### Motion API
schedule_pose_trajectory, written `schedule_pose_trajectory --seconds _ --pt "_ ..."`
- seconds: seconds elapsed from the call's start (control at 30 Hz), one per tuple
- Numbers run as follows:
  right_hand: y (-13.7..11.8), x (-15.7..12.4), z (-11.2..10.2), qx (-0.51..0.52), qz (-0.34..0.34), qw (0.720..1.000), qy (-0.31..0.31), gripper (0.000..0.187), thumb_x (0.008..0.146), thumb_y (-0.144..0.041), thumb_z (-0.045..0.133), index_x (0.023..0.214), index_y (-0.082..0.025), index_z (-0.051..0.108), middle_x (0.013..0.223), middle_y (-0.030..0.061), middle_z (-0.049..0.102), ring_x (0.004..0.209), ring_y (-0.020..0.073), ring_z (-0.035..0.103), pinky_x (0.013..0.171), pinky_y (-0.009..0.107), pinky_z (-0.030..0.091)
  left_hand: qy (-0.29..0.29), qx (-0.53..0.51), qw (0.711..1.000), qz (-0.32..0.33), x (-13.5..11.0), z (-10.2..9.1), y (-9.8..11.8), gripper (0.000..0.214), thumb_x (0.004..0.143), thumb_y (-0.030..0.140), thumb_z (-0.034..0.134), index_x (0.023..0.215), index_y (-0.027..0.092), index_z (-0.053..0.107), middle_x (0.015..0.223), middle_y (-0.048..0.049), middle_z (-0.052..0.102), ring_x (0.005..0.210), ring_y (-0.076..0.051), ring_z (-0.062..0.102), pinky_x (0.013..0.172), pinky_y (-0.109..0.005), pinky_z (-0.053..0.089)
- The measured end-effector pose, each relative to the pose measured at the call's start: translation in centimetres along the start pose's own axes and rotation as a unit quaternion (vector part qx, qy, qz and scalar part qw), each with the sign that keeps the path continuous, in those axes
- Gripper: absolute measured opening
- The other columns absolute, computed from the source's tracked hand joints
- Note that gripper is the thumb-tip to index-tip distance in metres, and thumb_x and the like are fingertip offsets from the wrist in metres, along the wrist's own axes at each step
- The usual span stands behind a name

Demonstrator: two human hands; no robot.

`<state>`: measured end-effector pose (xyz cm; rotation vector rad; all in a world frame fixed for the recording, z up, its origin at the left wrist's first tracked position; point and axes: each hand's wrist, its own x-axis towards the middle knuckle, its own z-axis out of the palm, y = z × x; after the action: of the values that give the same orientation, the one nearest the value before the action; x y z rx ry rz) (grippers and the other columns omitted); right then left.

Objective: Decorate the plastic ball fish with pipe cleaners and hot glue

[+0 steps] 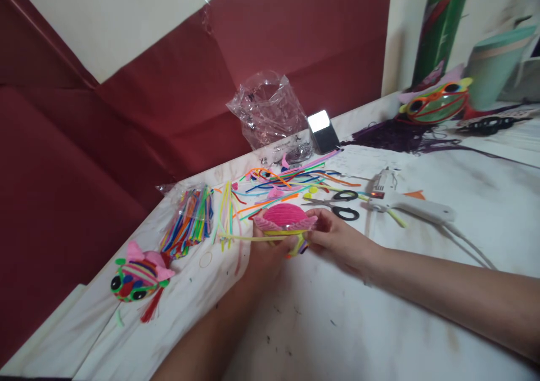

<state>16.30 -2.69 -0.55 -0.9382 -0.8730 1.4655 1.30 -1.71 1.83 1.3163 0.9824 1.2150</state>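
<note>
Between my hands is a pink pipe-cleaner craft (287,216) with a ribbed dome, light pink ear-like edges and a yellow band. My left hand (270,250) is closed around its lower left side. With fingers bent, my right hand (331,232) grips its right edge. A pale yellow pipe cleaner (244,238) sticks out leftward across the front of the craft; whether it is attached is hidden by my left fingers. Just beyond my right hand lie black-handled scissors (337,203), blades pointing left.
A hot glue gun (405,201) lies right, its cord trailing. Loose pipe cleaners (291,178) spread behind the craft; a bagged bundle (192,220) lies left. A finished colourful animal head (139,274) sits front left, another (436,102) back right. A small dark stand (324,132) leans near crumpled plastic (270,111).
</note>
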Motion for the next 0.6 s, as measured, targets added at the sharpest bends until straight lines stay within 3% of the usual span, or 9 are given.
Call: schedule_pose_trajectory --seconds 0.1,0.23,0.6 --pt "-0.4 -0.1 -0.1 0.016 0.005 1.000 -0.018 0.044 0.056 -0.025 0.080 0.093 -0.024 0.055 0.084 -0.0031 0.064 0.072 0.0124 0.057 0.061 0.025 0.043 0.022 -0.006 1.000 -0.012 0.2 0.0 0.1 0.071 0.057 0.018 0.081 0.120 0.022 0.049 0.090 -0.0018 0.070 0.075 -0.016 0.066 0.066 -0.028 0.053" --pt "-1.1 -0.2 0.0 0.030 0.008 0.999 -0.036 0.039 0.057 -0.025 0.080 0.089 -0.022 0.057 0.082 -0.0028 0.066 0.067 0.0112 0.057 0.060 0.025 0.042 0.025 -0.019 0.999 -0.019 0.4 -0.5 -0.3 0.065 0.059 0.020 0.080 0.117 0.021 0.051 0.097 -0.0045 0.071 0.083 -0.019 0.068 0.074 -0.031 0.055" --pt "-0.8 -0.3 0.1 0.029 0.010 0.999 -0.008 0.036 0.055 -0.018 0.075 0.084 -0.023 0.054 0.073 -0.0063 0.063 0.064 0.0106 0.056 0.057 0.023 0.040 0.003 -0.011 1.000 -0.008 0.2 -0.5 -0.3 0.071 0.058 0.018 0.081 0.121 0.021 0.049 0.103 -0.0054 0.071 0.086 -0.020 0.068 0.077 -0.033 0.055"
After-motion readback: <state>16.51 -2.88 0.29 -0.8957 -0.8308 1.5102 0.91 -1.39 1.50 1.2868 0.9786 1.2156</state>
